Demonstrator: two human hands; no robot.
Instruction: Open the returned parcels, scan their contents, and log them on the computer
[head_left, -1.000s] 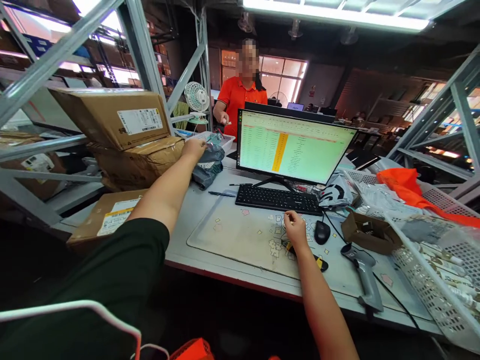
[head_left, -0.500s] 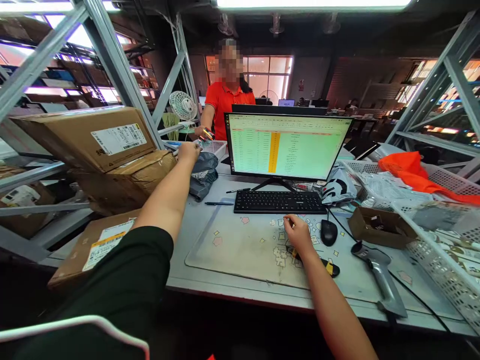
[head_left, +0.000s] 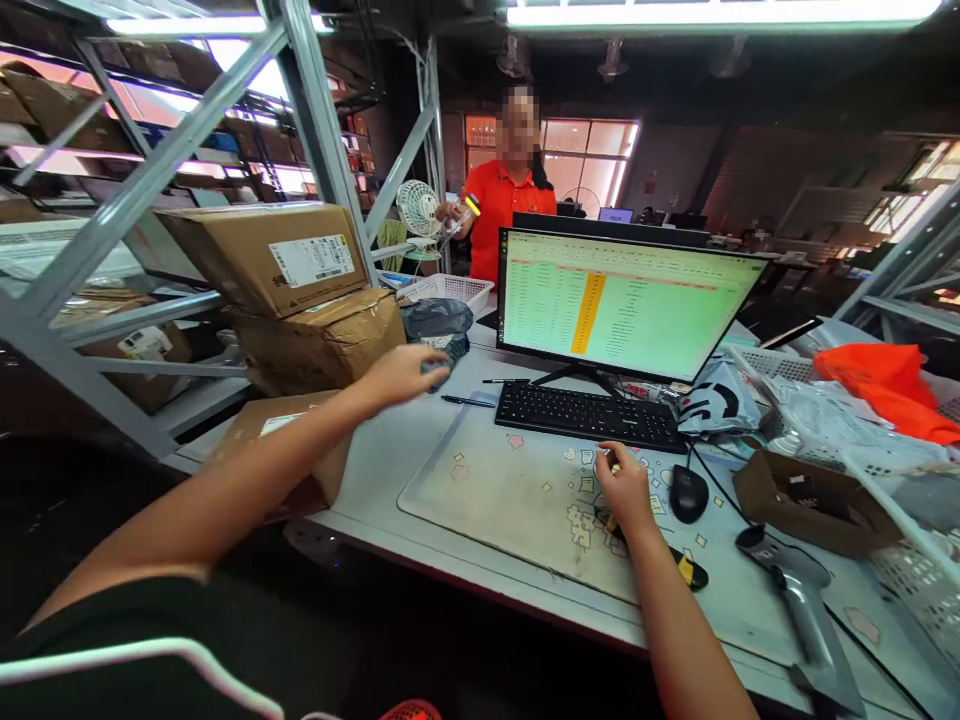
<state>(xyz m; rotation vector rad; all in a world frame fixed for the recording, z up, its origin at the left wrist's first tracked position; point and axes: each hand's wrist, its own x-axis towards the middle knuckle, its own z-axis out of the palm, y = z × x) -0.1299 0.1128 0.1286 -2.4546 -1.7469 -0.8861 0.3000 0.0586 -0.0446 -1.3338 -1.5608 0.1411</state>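
A short, nearly black sleeve [head_left: 142, 612] ends in a plain hem on the left arm [head_left: 247, 480]. A smooth white cord [head_left: 150, 650] bends across it. The left hand [head_left: 405, 375] and right hand [head_left: 626, 488] are bare.

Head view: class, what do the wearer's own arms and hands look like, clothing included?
The left hand and right hand are ungloved. A dark short sleeve shows on the left arm, with a white band curving across the cloth. Both forearms are bare; no right sleeve shows.
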